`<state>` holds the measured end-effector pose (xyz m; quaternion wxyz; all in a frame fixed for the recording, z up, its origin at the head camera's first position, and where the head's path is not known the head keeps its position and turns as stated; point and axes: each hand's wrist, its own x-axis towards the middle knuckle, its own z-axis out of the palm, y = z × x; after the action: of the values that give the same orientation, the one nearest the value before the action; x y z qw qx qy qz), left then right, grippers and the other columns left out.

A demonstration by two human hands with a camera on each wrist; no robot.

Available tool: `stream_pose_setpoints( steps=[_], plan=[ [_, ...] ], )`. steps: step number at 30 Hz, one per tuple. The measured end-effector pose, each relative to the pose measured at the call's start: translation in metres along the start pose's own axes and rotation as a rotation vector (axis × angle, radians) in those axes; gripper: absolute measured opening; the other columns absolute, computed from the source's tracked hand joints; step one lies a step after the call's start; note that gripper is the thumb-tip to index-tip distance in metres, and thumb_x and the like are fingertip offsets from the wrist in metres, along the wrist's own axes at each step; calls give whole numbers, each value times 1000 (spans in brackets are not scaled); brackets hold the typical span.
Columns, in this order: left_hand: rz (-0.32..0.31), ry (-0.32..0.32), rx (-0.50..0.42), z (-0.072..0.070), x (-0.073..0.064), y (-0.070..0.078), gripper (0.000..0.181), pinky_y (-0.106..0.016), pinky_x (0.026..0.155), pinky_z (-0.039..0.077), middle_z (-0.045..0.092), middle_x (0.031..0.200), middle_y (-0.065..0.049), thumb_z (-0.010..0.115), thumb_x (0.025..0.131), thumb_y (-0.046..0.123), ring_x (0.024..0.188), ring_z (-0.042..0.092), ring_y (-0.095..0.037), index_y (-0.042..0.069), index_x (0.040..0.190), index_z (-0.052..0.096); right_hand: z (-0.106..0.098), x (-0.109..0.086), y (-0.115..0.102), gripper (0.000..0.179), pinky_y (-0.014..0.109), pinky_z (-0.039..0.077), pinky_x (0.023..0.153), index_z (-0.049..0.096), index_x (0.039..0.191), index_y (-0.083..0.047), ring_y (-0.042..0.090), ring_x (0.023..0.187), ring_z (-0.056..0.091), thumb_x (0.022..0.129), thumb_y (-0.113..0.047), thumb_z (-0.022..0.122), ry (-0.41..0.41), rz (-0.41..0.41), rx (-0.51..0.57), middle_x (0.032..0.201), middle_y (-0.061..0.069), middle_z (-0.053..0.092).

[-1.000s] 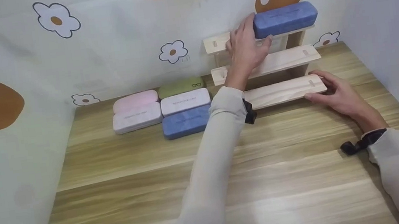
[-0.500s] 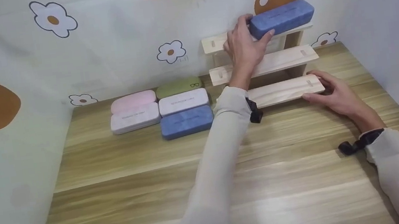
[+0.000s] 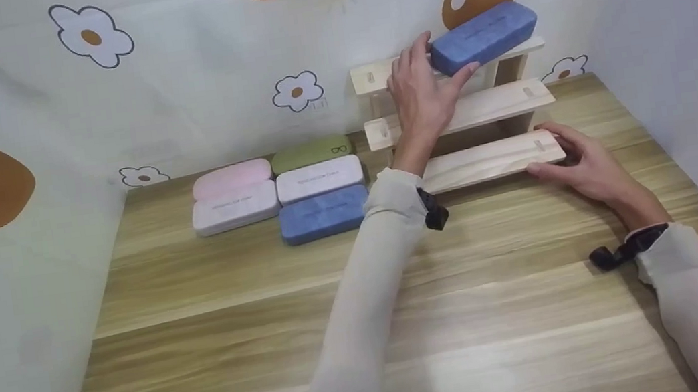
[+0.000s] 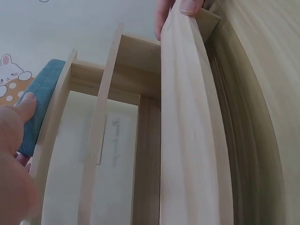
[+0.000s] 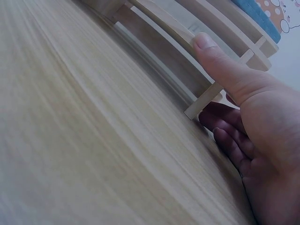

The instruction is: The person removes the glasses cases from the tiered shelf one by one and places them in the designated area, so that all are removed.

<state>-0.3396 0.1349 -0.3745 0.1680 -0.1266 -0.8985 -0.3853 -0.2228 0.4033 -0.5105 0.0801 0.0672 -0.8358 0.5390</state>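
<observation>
On the top tier of a three-step wooden display rack [image 3: 486,164] lies a blue glasses case [image 3: 484,36], set at a slant with its left end toward the front. My left hand [image 3: 422,95] holds that left end, thumb at the front and fingers behind. The left wrist view shows the thumb pressed on the blue case [image 4: 43,101]. At the rack's lower right corner, my right hand [image 3: 591,164] grips the end of the bottom step, thumb on its front edge. In the right wrist view its other fingers curl beside the side panel, partly in shadow.
Left of the rack, several glasses cases lie close together on the wooden table [image 3: 240,345]: a pink one [image 3: 232,179], a green one [image 3: 311,152], two white ones [image 3: 236,207] and a second blue one [image 3: 324,214]. Patterned walls [image 3: 190,62] stand behind and at both sides.
The upper blue case has turned from nearly parallel with the top tier to a slant and shifted slightly left, with my left hand on it. My right hand stays on the bottom step.
</observation>
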Motion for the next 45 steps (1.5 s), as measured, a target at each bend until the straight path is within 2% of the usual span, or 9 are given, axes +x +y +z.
stream_pose_setpoints(
  steps=[3, 6, 10, 14, 20, 28, 33, 40, 45],
  plan=[
    [22, -22, 3, -3, -2, -2, 81, -32, 115, 45, 62, 148, 1, 85, 89, 59, 137, 56, -16, 19, 153, 55, 0, 0, 0, 72, 8, 51, 98, 54, 157, -13, 1, 117, 66, 93, -8, 86, 2, 19, -12, 132, -7, 72],
    [42, -44, -50, -7, -5, -4, 78, -29, 118, 43, 60, 148, -1, 84, 91, 55, 139, 55, -15, 16, 152, 54, 0, 0, -1, 73, 8, 50, 99, 54, 158, -13, 1, 117, 66, 93, -8, 86, 1, 28, -12, 132, -7, 72],
    [44, -50, -198, -16, -11, -7, 77, -18, 116, 43, 62, 148, -3, 87, 91, 48, 138, 56, -13, 13, 150, 53, -1, 1, -2, 73, 8, 49, 100, 53, 158, -13, 1, 118, 65, 93, -10, 86, -2, 33, -17, 133, -6, 71],
    [4, -49, -334, -24, -18, -9, 76, -11, 111, 44, 66, 147, -4, 92, 87, 42, 135, 61, -10, 12, 146, 56, -1, 1, -2, 73, 8, 48, 100, 54, 158, -16, 0, 119, 65, 93, -12, 87, 0, 45, -39, 134, -6, 71],
    [-8, -63, -461, -30, -27, -16, 75, -12, 115, 47, 68, 148, -10, 95, 86, 32, 139, 64, -13, 8, 146, 57, -3, 0, -1, 73, 7, 48, 100, 53, 158, -17, -1, 119, 65, 93, -12, 86, 2, 42, -45, 135, -8, 71],
    [13, -52, -438, -41, -36, -31, 78, -12, 114, 49, 66, 148, -10, 95, 85, 30, 136, 65, -17, 7, 149, 58, -3, 1, -3, 71, 9, 50, 96, 54, 157, -13, 2, 114, 66, 94, -11, 86, -7, 29, -43, 128, -11, 73],
    [-18, -58, -559, -52, -43, -43, 77, -11, 112, 50, 66, 148, -13, 97, 82, 22, 138, 65, -20, 7, 148, 60, -3, 1, -3, 72, 8, 51, 96, 53, 158, -13, 2, 115, 66, 94, -12, 86, -9, 47, -44, 128, -12, 72],
    [-85, -60, -678, -65, -52, -60, 76, -14, 112, 52, 68, 148, -11, 98, 80, 17, 139, 64, -18, 15, 147, 63, -3, 1, -2, 72, 9, 51, 95, 53, 158, -14, 1, 113, 67, 94, -10, 86, -8, 36, -42, 126, -13, 73],
    [-124, -59, -831, -75, -55, -78, 76, -20, 115, 53, 67, 149, -11, 98, 79, 12, 140, 64, -20, 15, 147, 65, -3, 1, -3, 71, 9, 50, 95, 54, 157, -15, 1, 114, 67, 94, -12, 86, -5, 41, -57, 127, -13, 73]
  ],
)
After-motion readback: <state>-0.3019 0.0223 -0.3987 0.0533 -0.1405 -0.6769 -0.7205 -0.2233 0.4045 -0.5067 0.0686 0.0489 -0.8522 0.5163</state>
